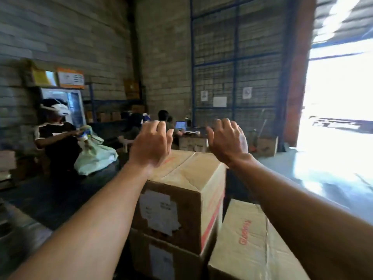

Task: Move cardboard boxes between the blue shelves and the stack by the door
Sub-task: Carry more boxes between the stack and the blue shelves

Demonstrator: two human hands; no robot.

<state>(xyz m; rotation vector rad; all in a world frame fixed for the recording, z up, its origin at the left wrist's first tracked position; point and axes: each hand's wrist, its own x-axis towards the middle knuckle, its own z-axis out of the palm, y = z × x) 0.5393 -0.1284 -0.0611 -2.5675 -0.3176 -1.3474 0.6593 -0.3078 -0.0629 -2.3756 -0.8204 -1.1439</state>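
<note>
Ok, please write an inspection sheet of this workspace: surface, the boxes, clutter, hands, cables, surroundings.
Surface: glossy concrete floor, bright near the open doorway.
Job's things: top box with a torn label, on a lower box; side box beside them.
Clutter: pale sack; small boxes.
Grippers: left hand and right hand open, above the top box, not touching.
Cables: nothing seen.
Surroundings: block wall, blue frame, people seated, one person standing.

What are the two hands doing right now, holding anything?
Left hand: open, fingers curled, holding nothing, raised above the top box.
Right hand: open, fingers curled, holding nothing, also above that box.
</note>
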